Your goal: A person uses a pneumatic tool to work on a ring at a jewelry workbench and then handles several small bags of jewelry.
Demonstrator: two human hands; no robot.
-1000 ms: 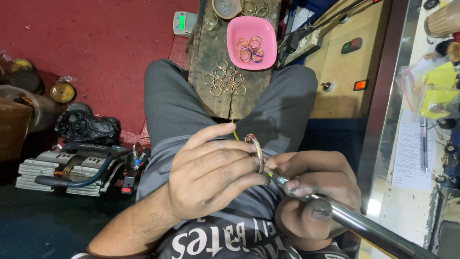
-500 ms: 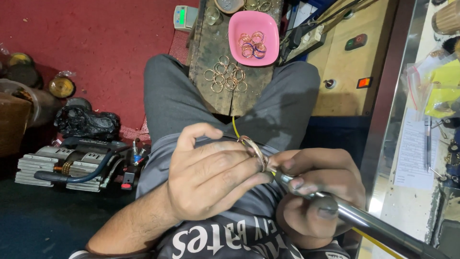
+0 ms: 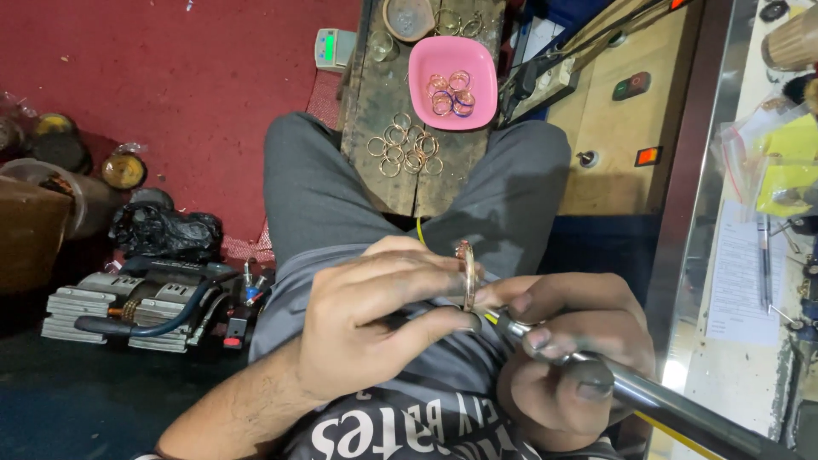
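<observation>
Fingers [image 3: 400, 285] of our left hand [image 3: 366, 332] are closed narrow around one ring [image 3: 465, 274], which stands on its edge between the thumb below and the other fingers above. Our right hand [image 3: 562, 349] is wrapped tight on one metal rod [image 3: 673, 409]; the thin tip of the rod meets the ring at its lower side, and we cannot tell if it goes through the ring. Both hands touch each other over our lap, between the two knees.

Beyond the knees we see one wooden block [image 3: 400, 162]. On it lie about a dozen loose rings [image 3: 405, 149], close together and some overlapping, so we cannot count them exactly. One pink tray [image 3: 426, 98] sits at the far part of the block, with five or six rings in it. One small scale [image 3: 332, 47] stands just beside the block on the left, on the red floor [image 3: 170, 85].

On our left, one pump [image 3: 136, 298] with a hose stands near the leg. On our right, one cabinet [image 3: 630, 153] edge is close to the knee, so the free room for moving is mostly on the red floor at the left.
</observation>
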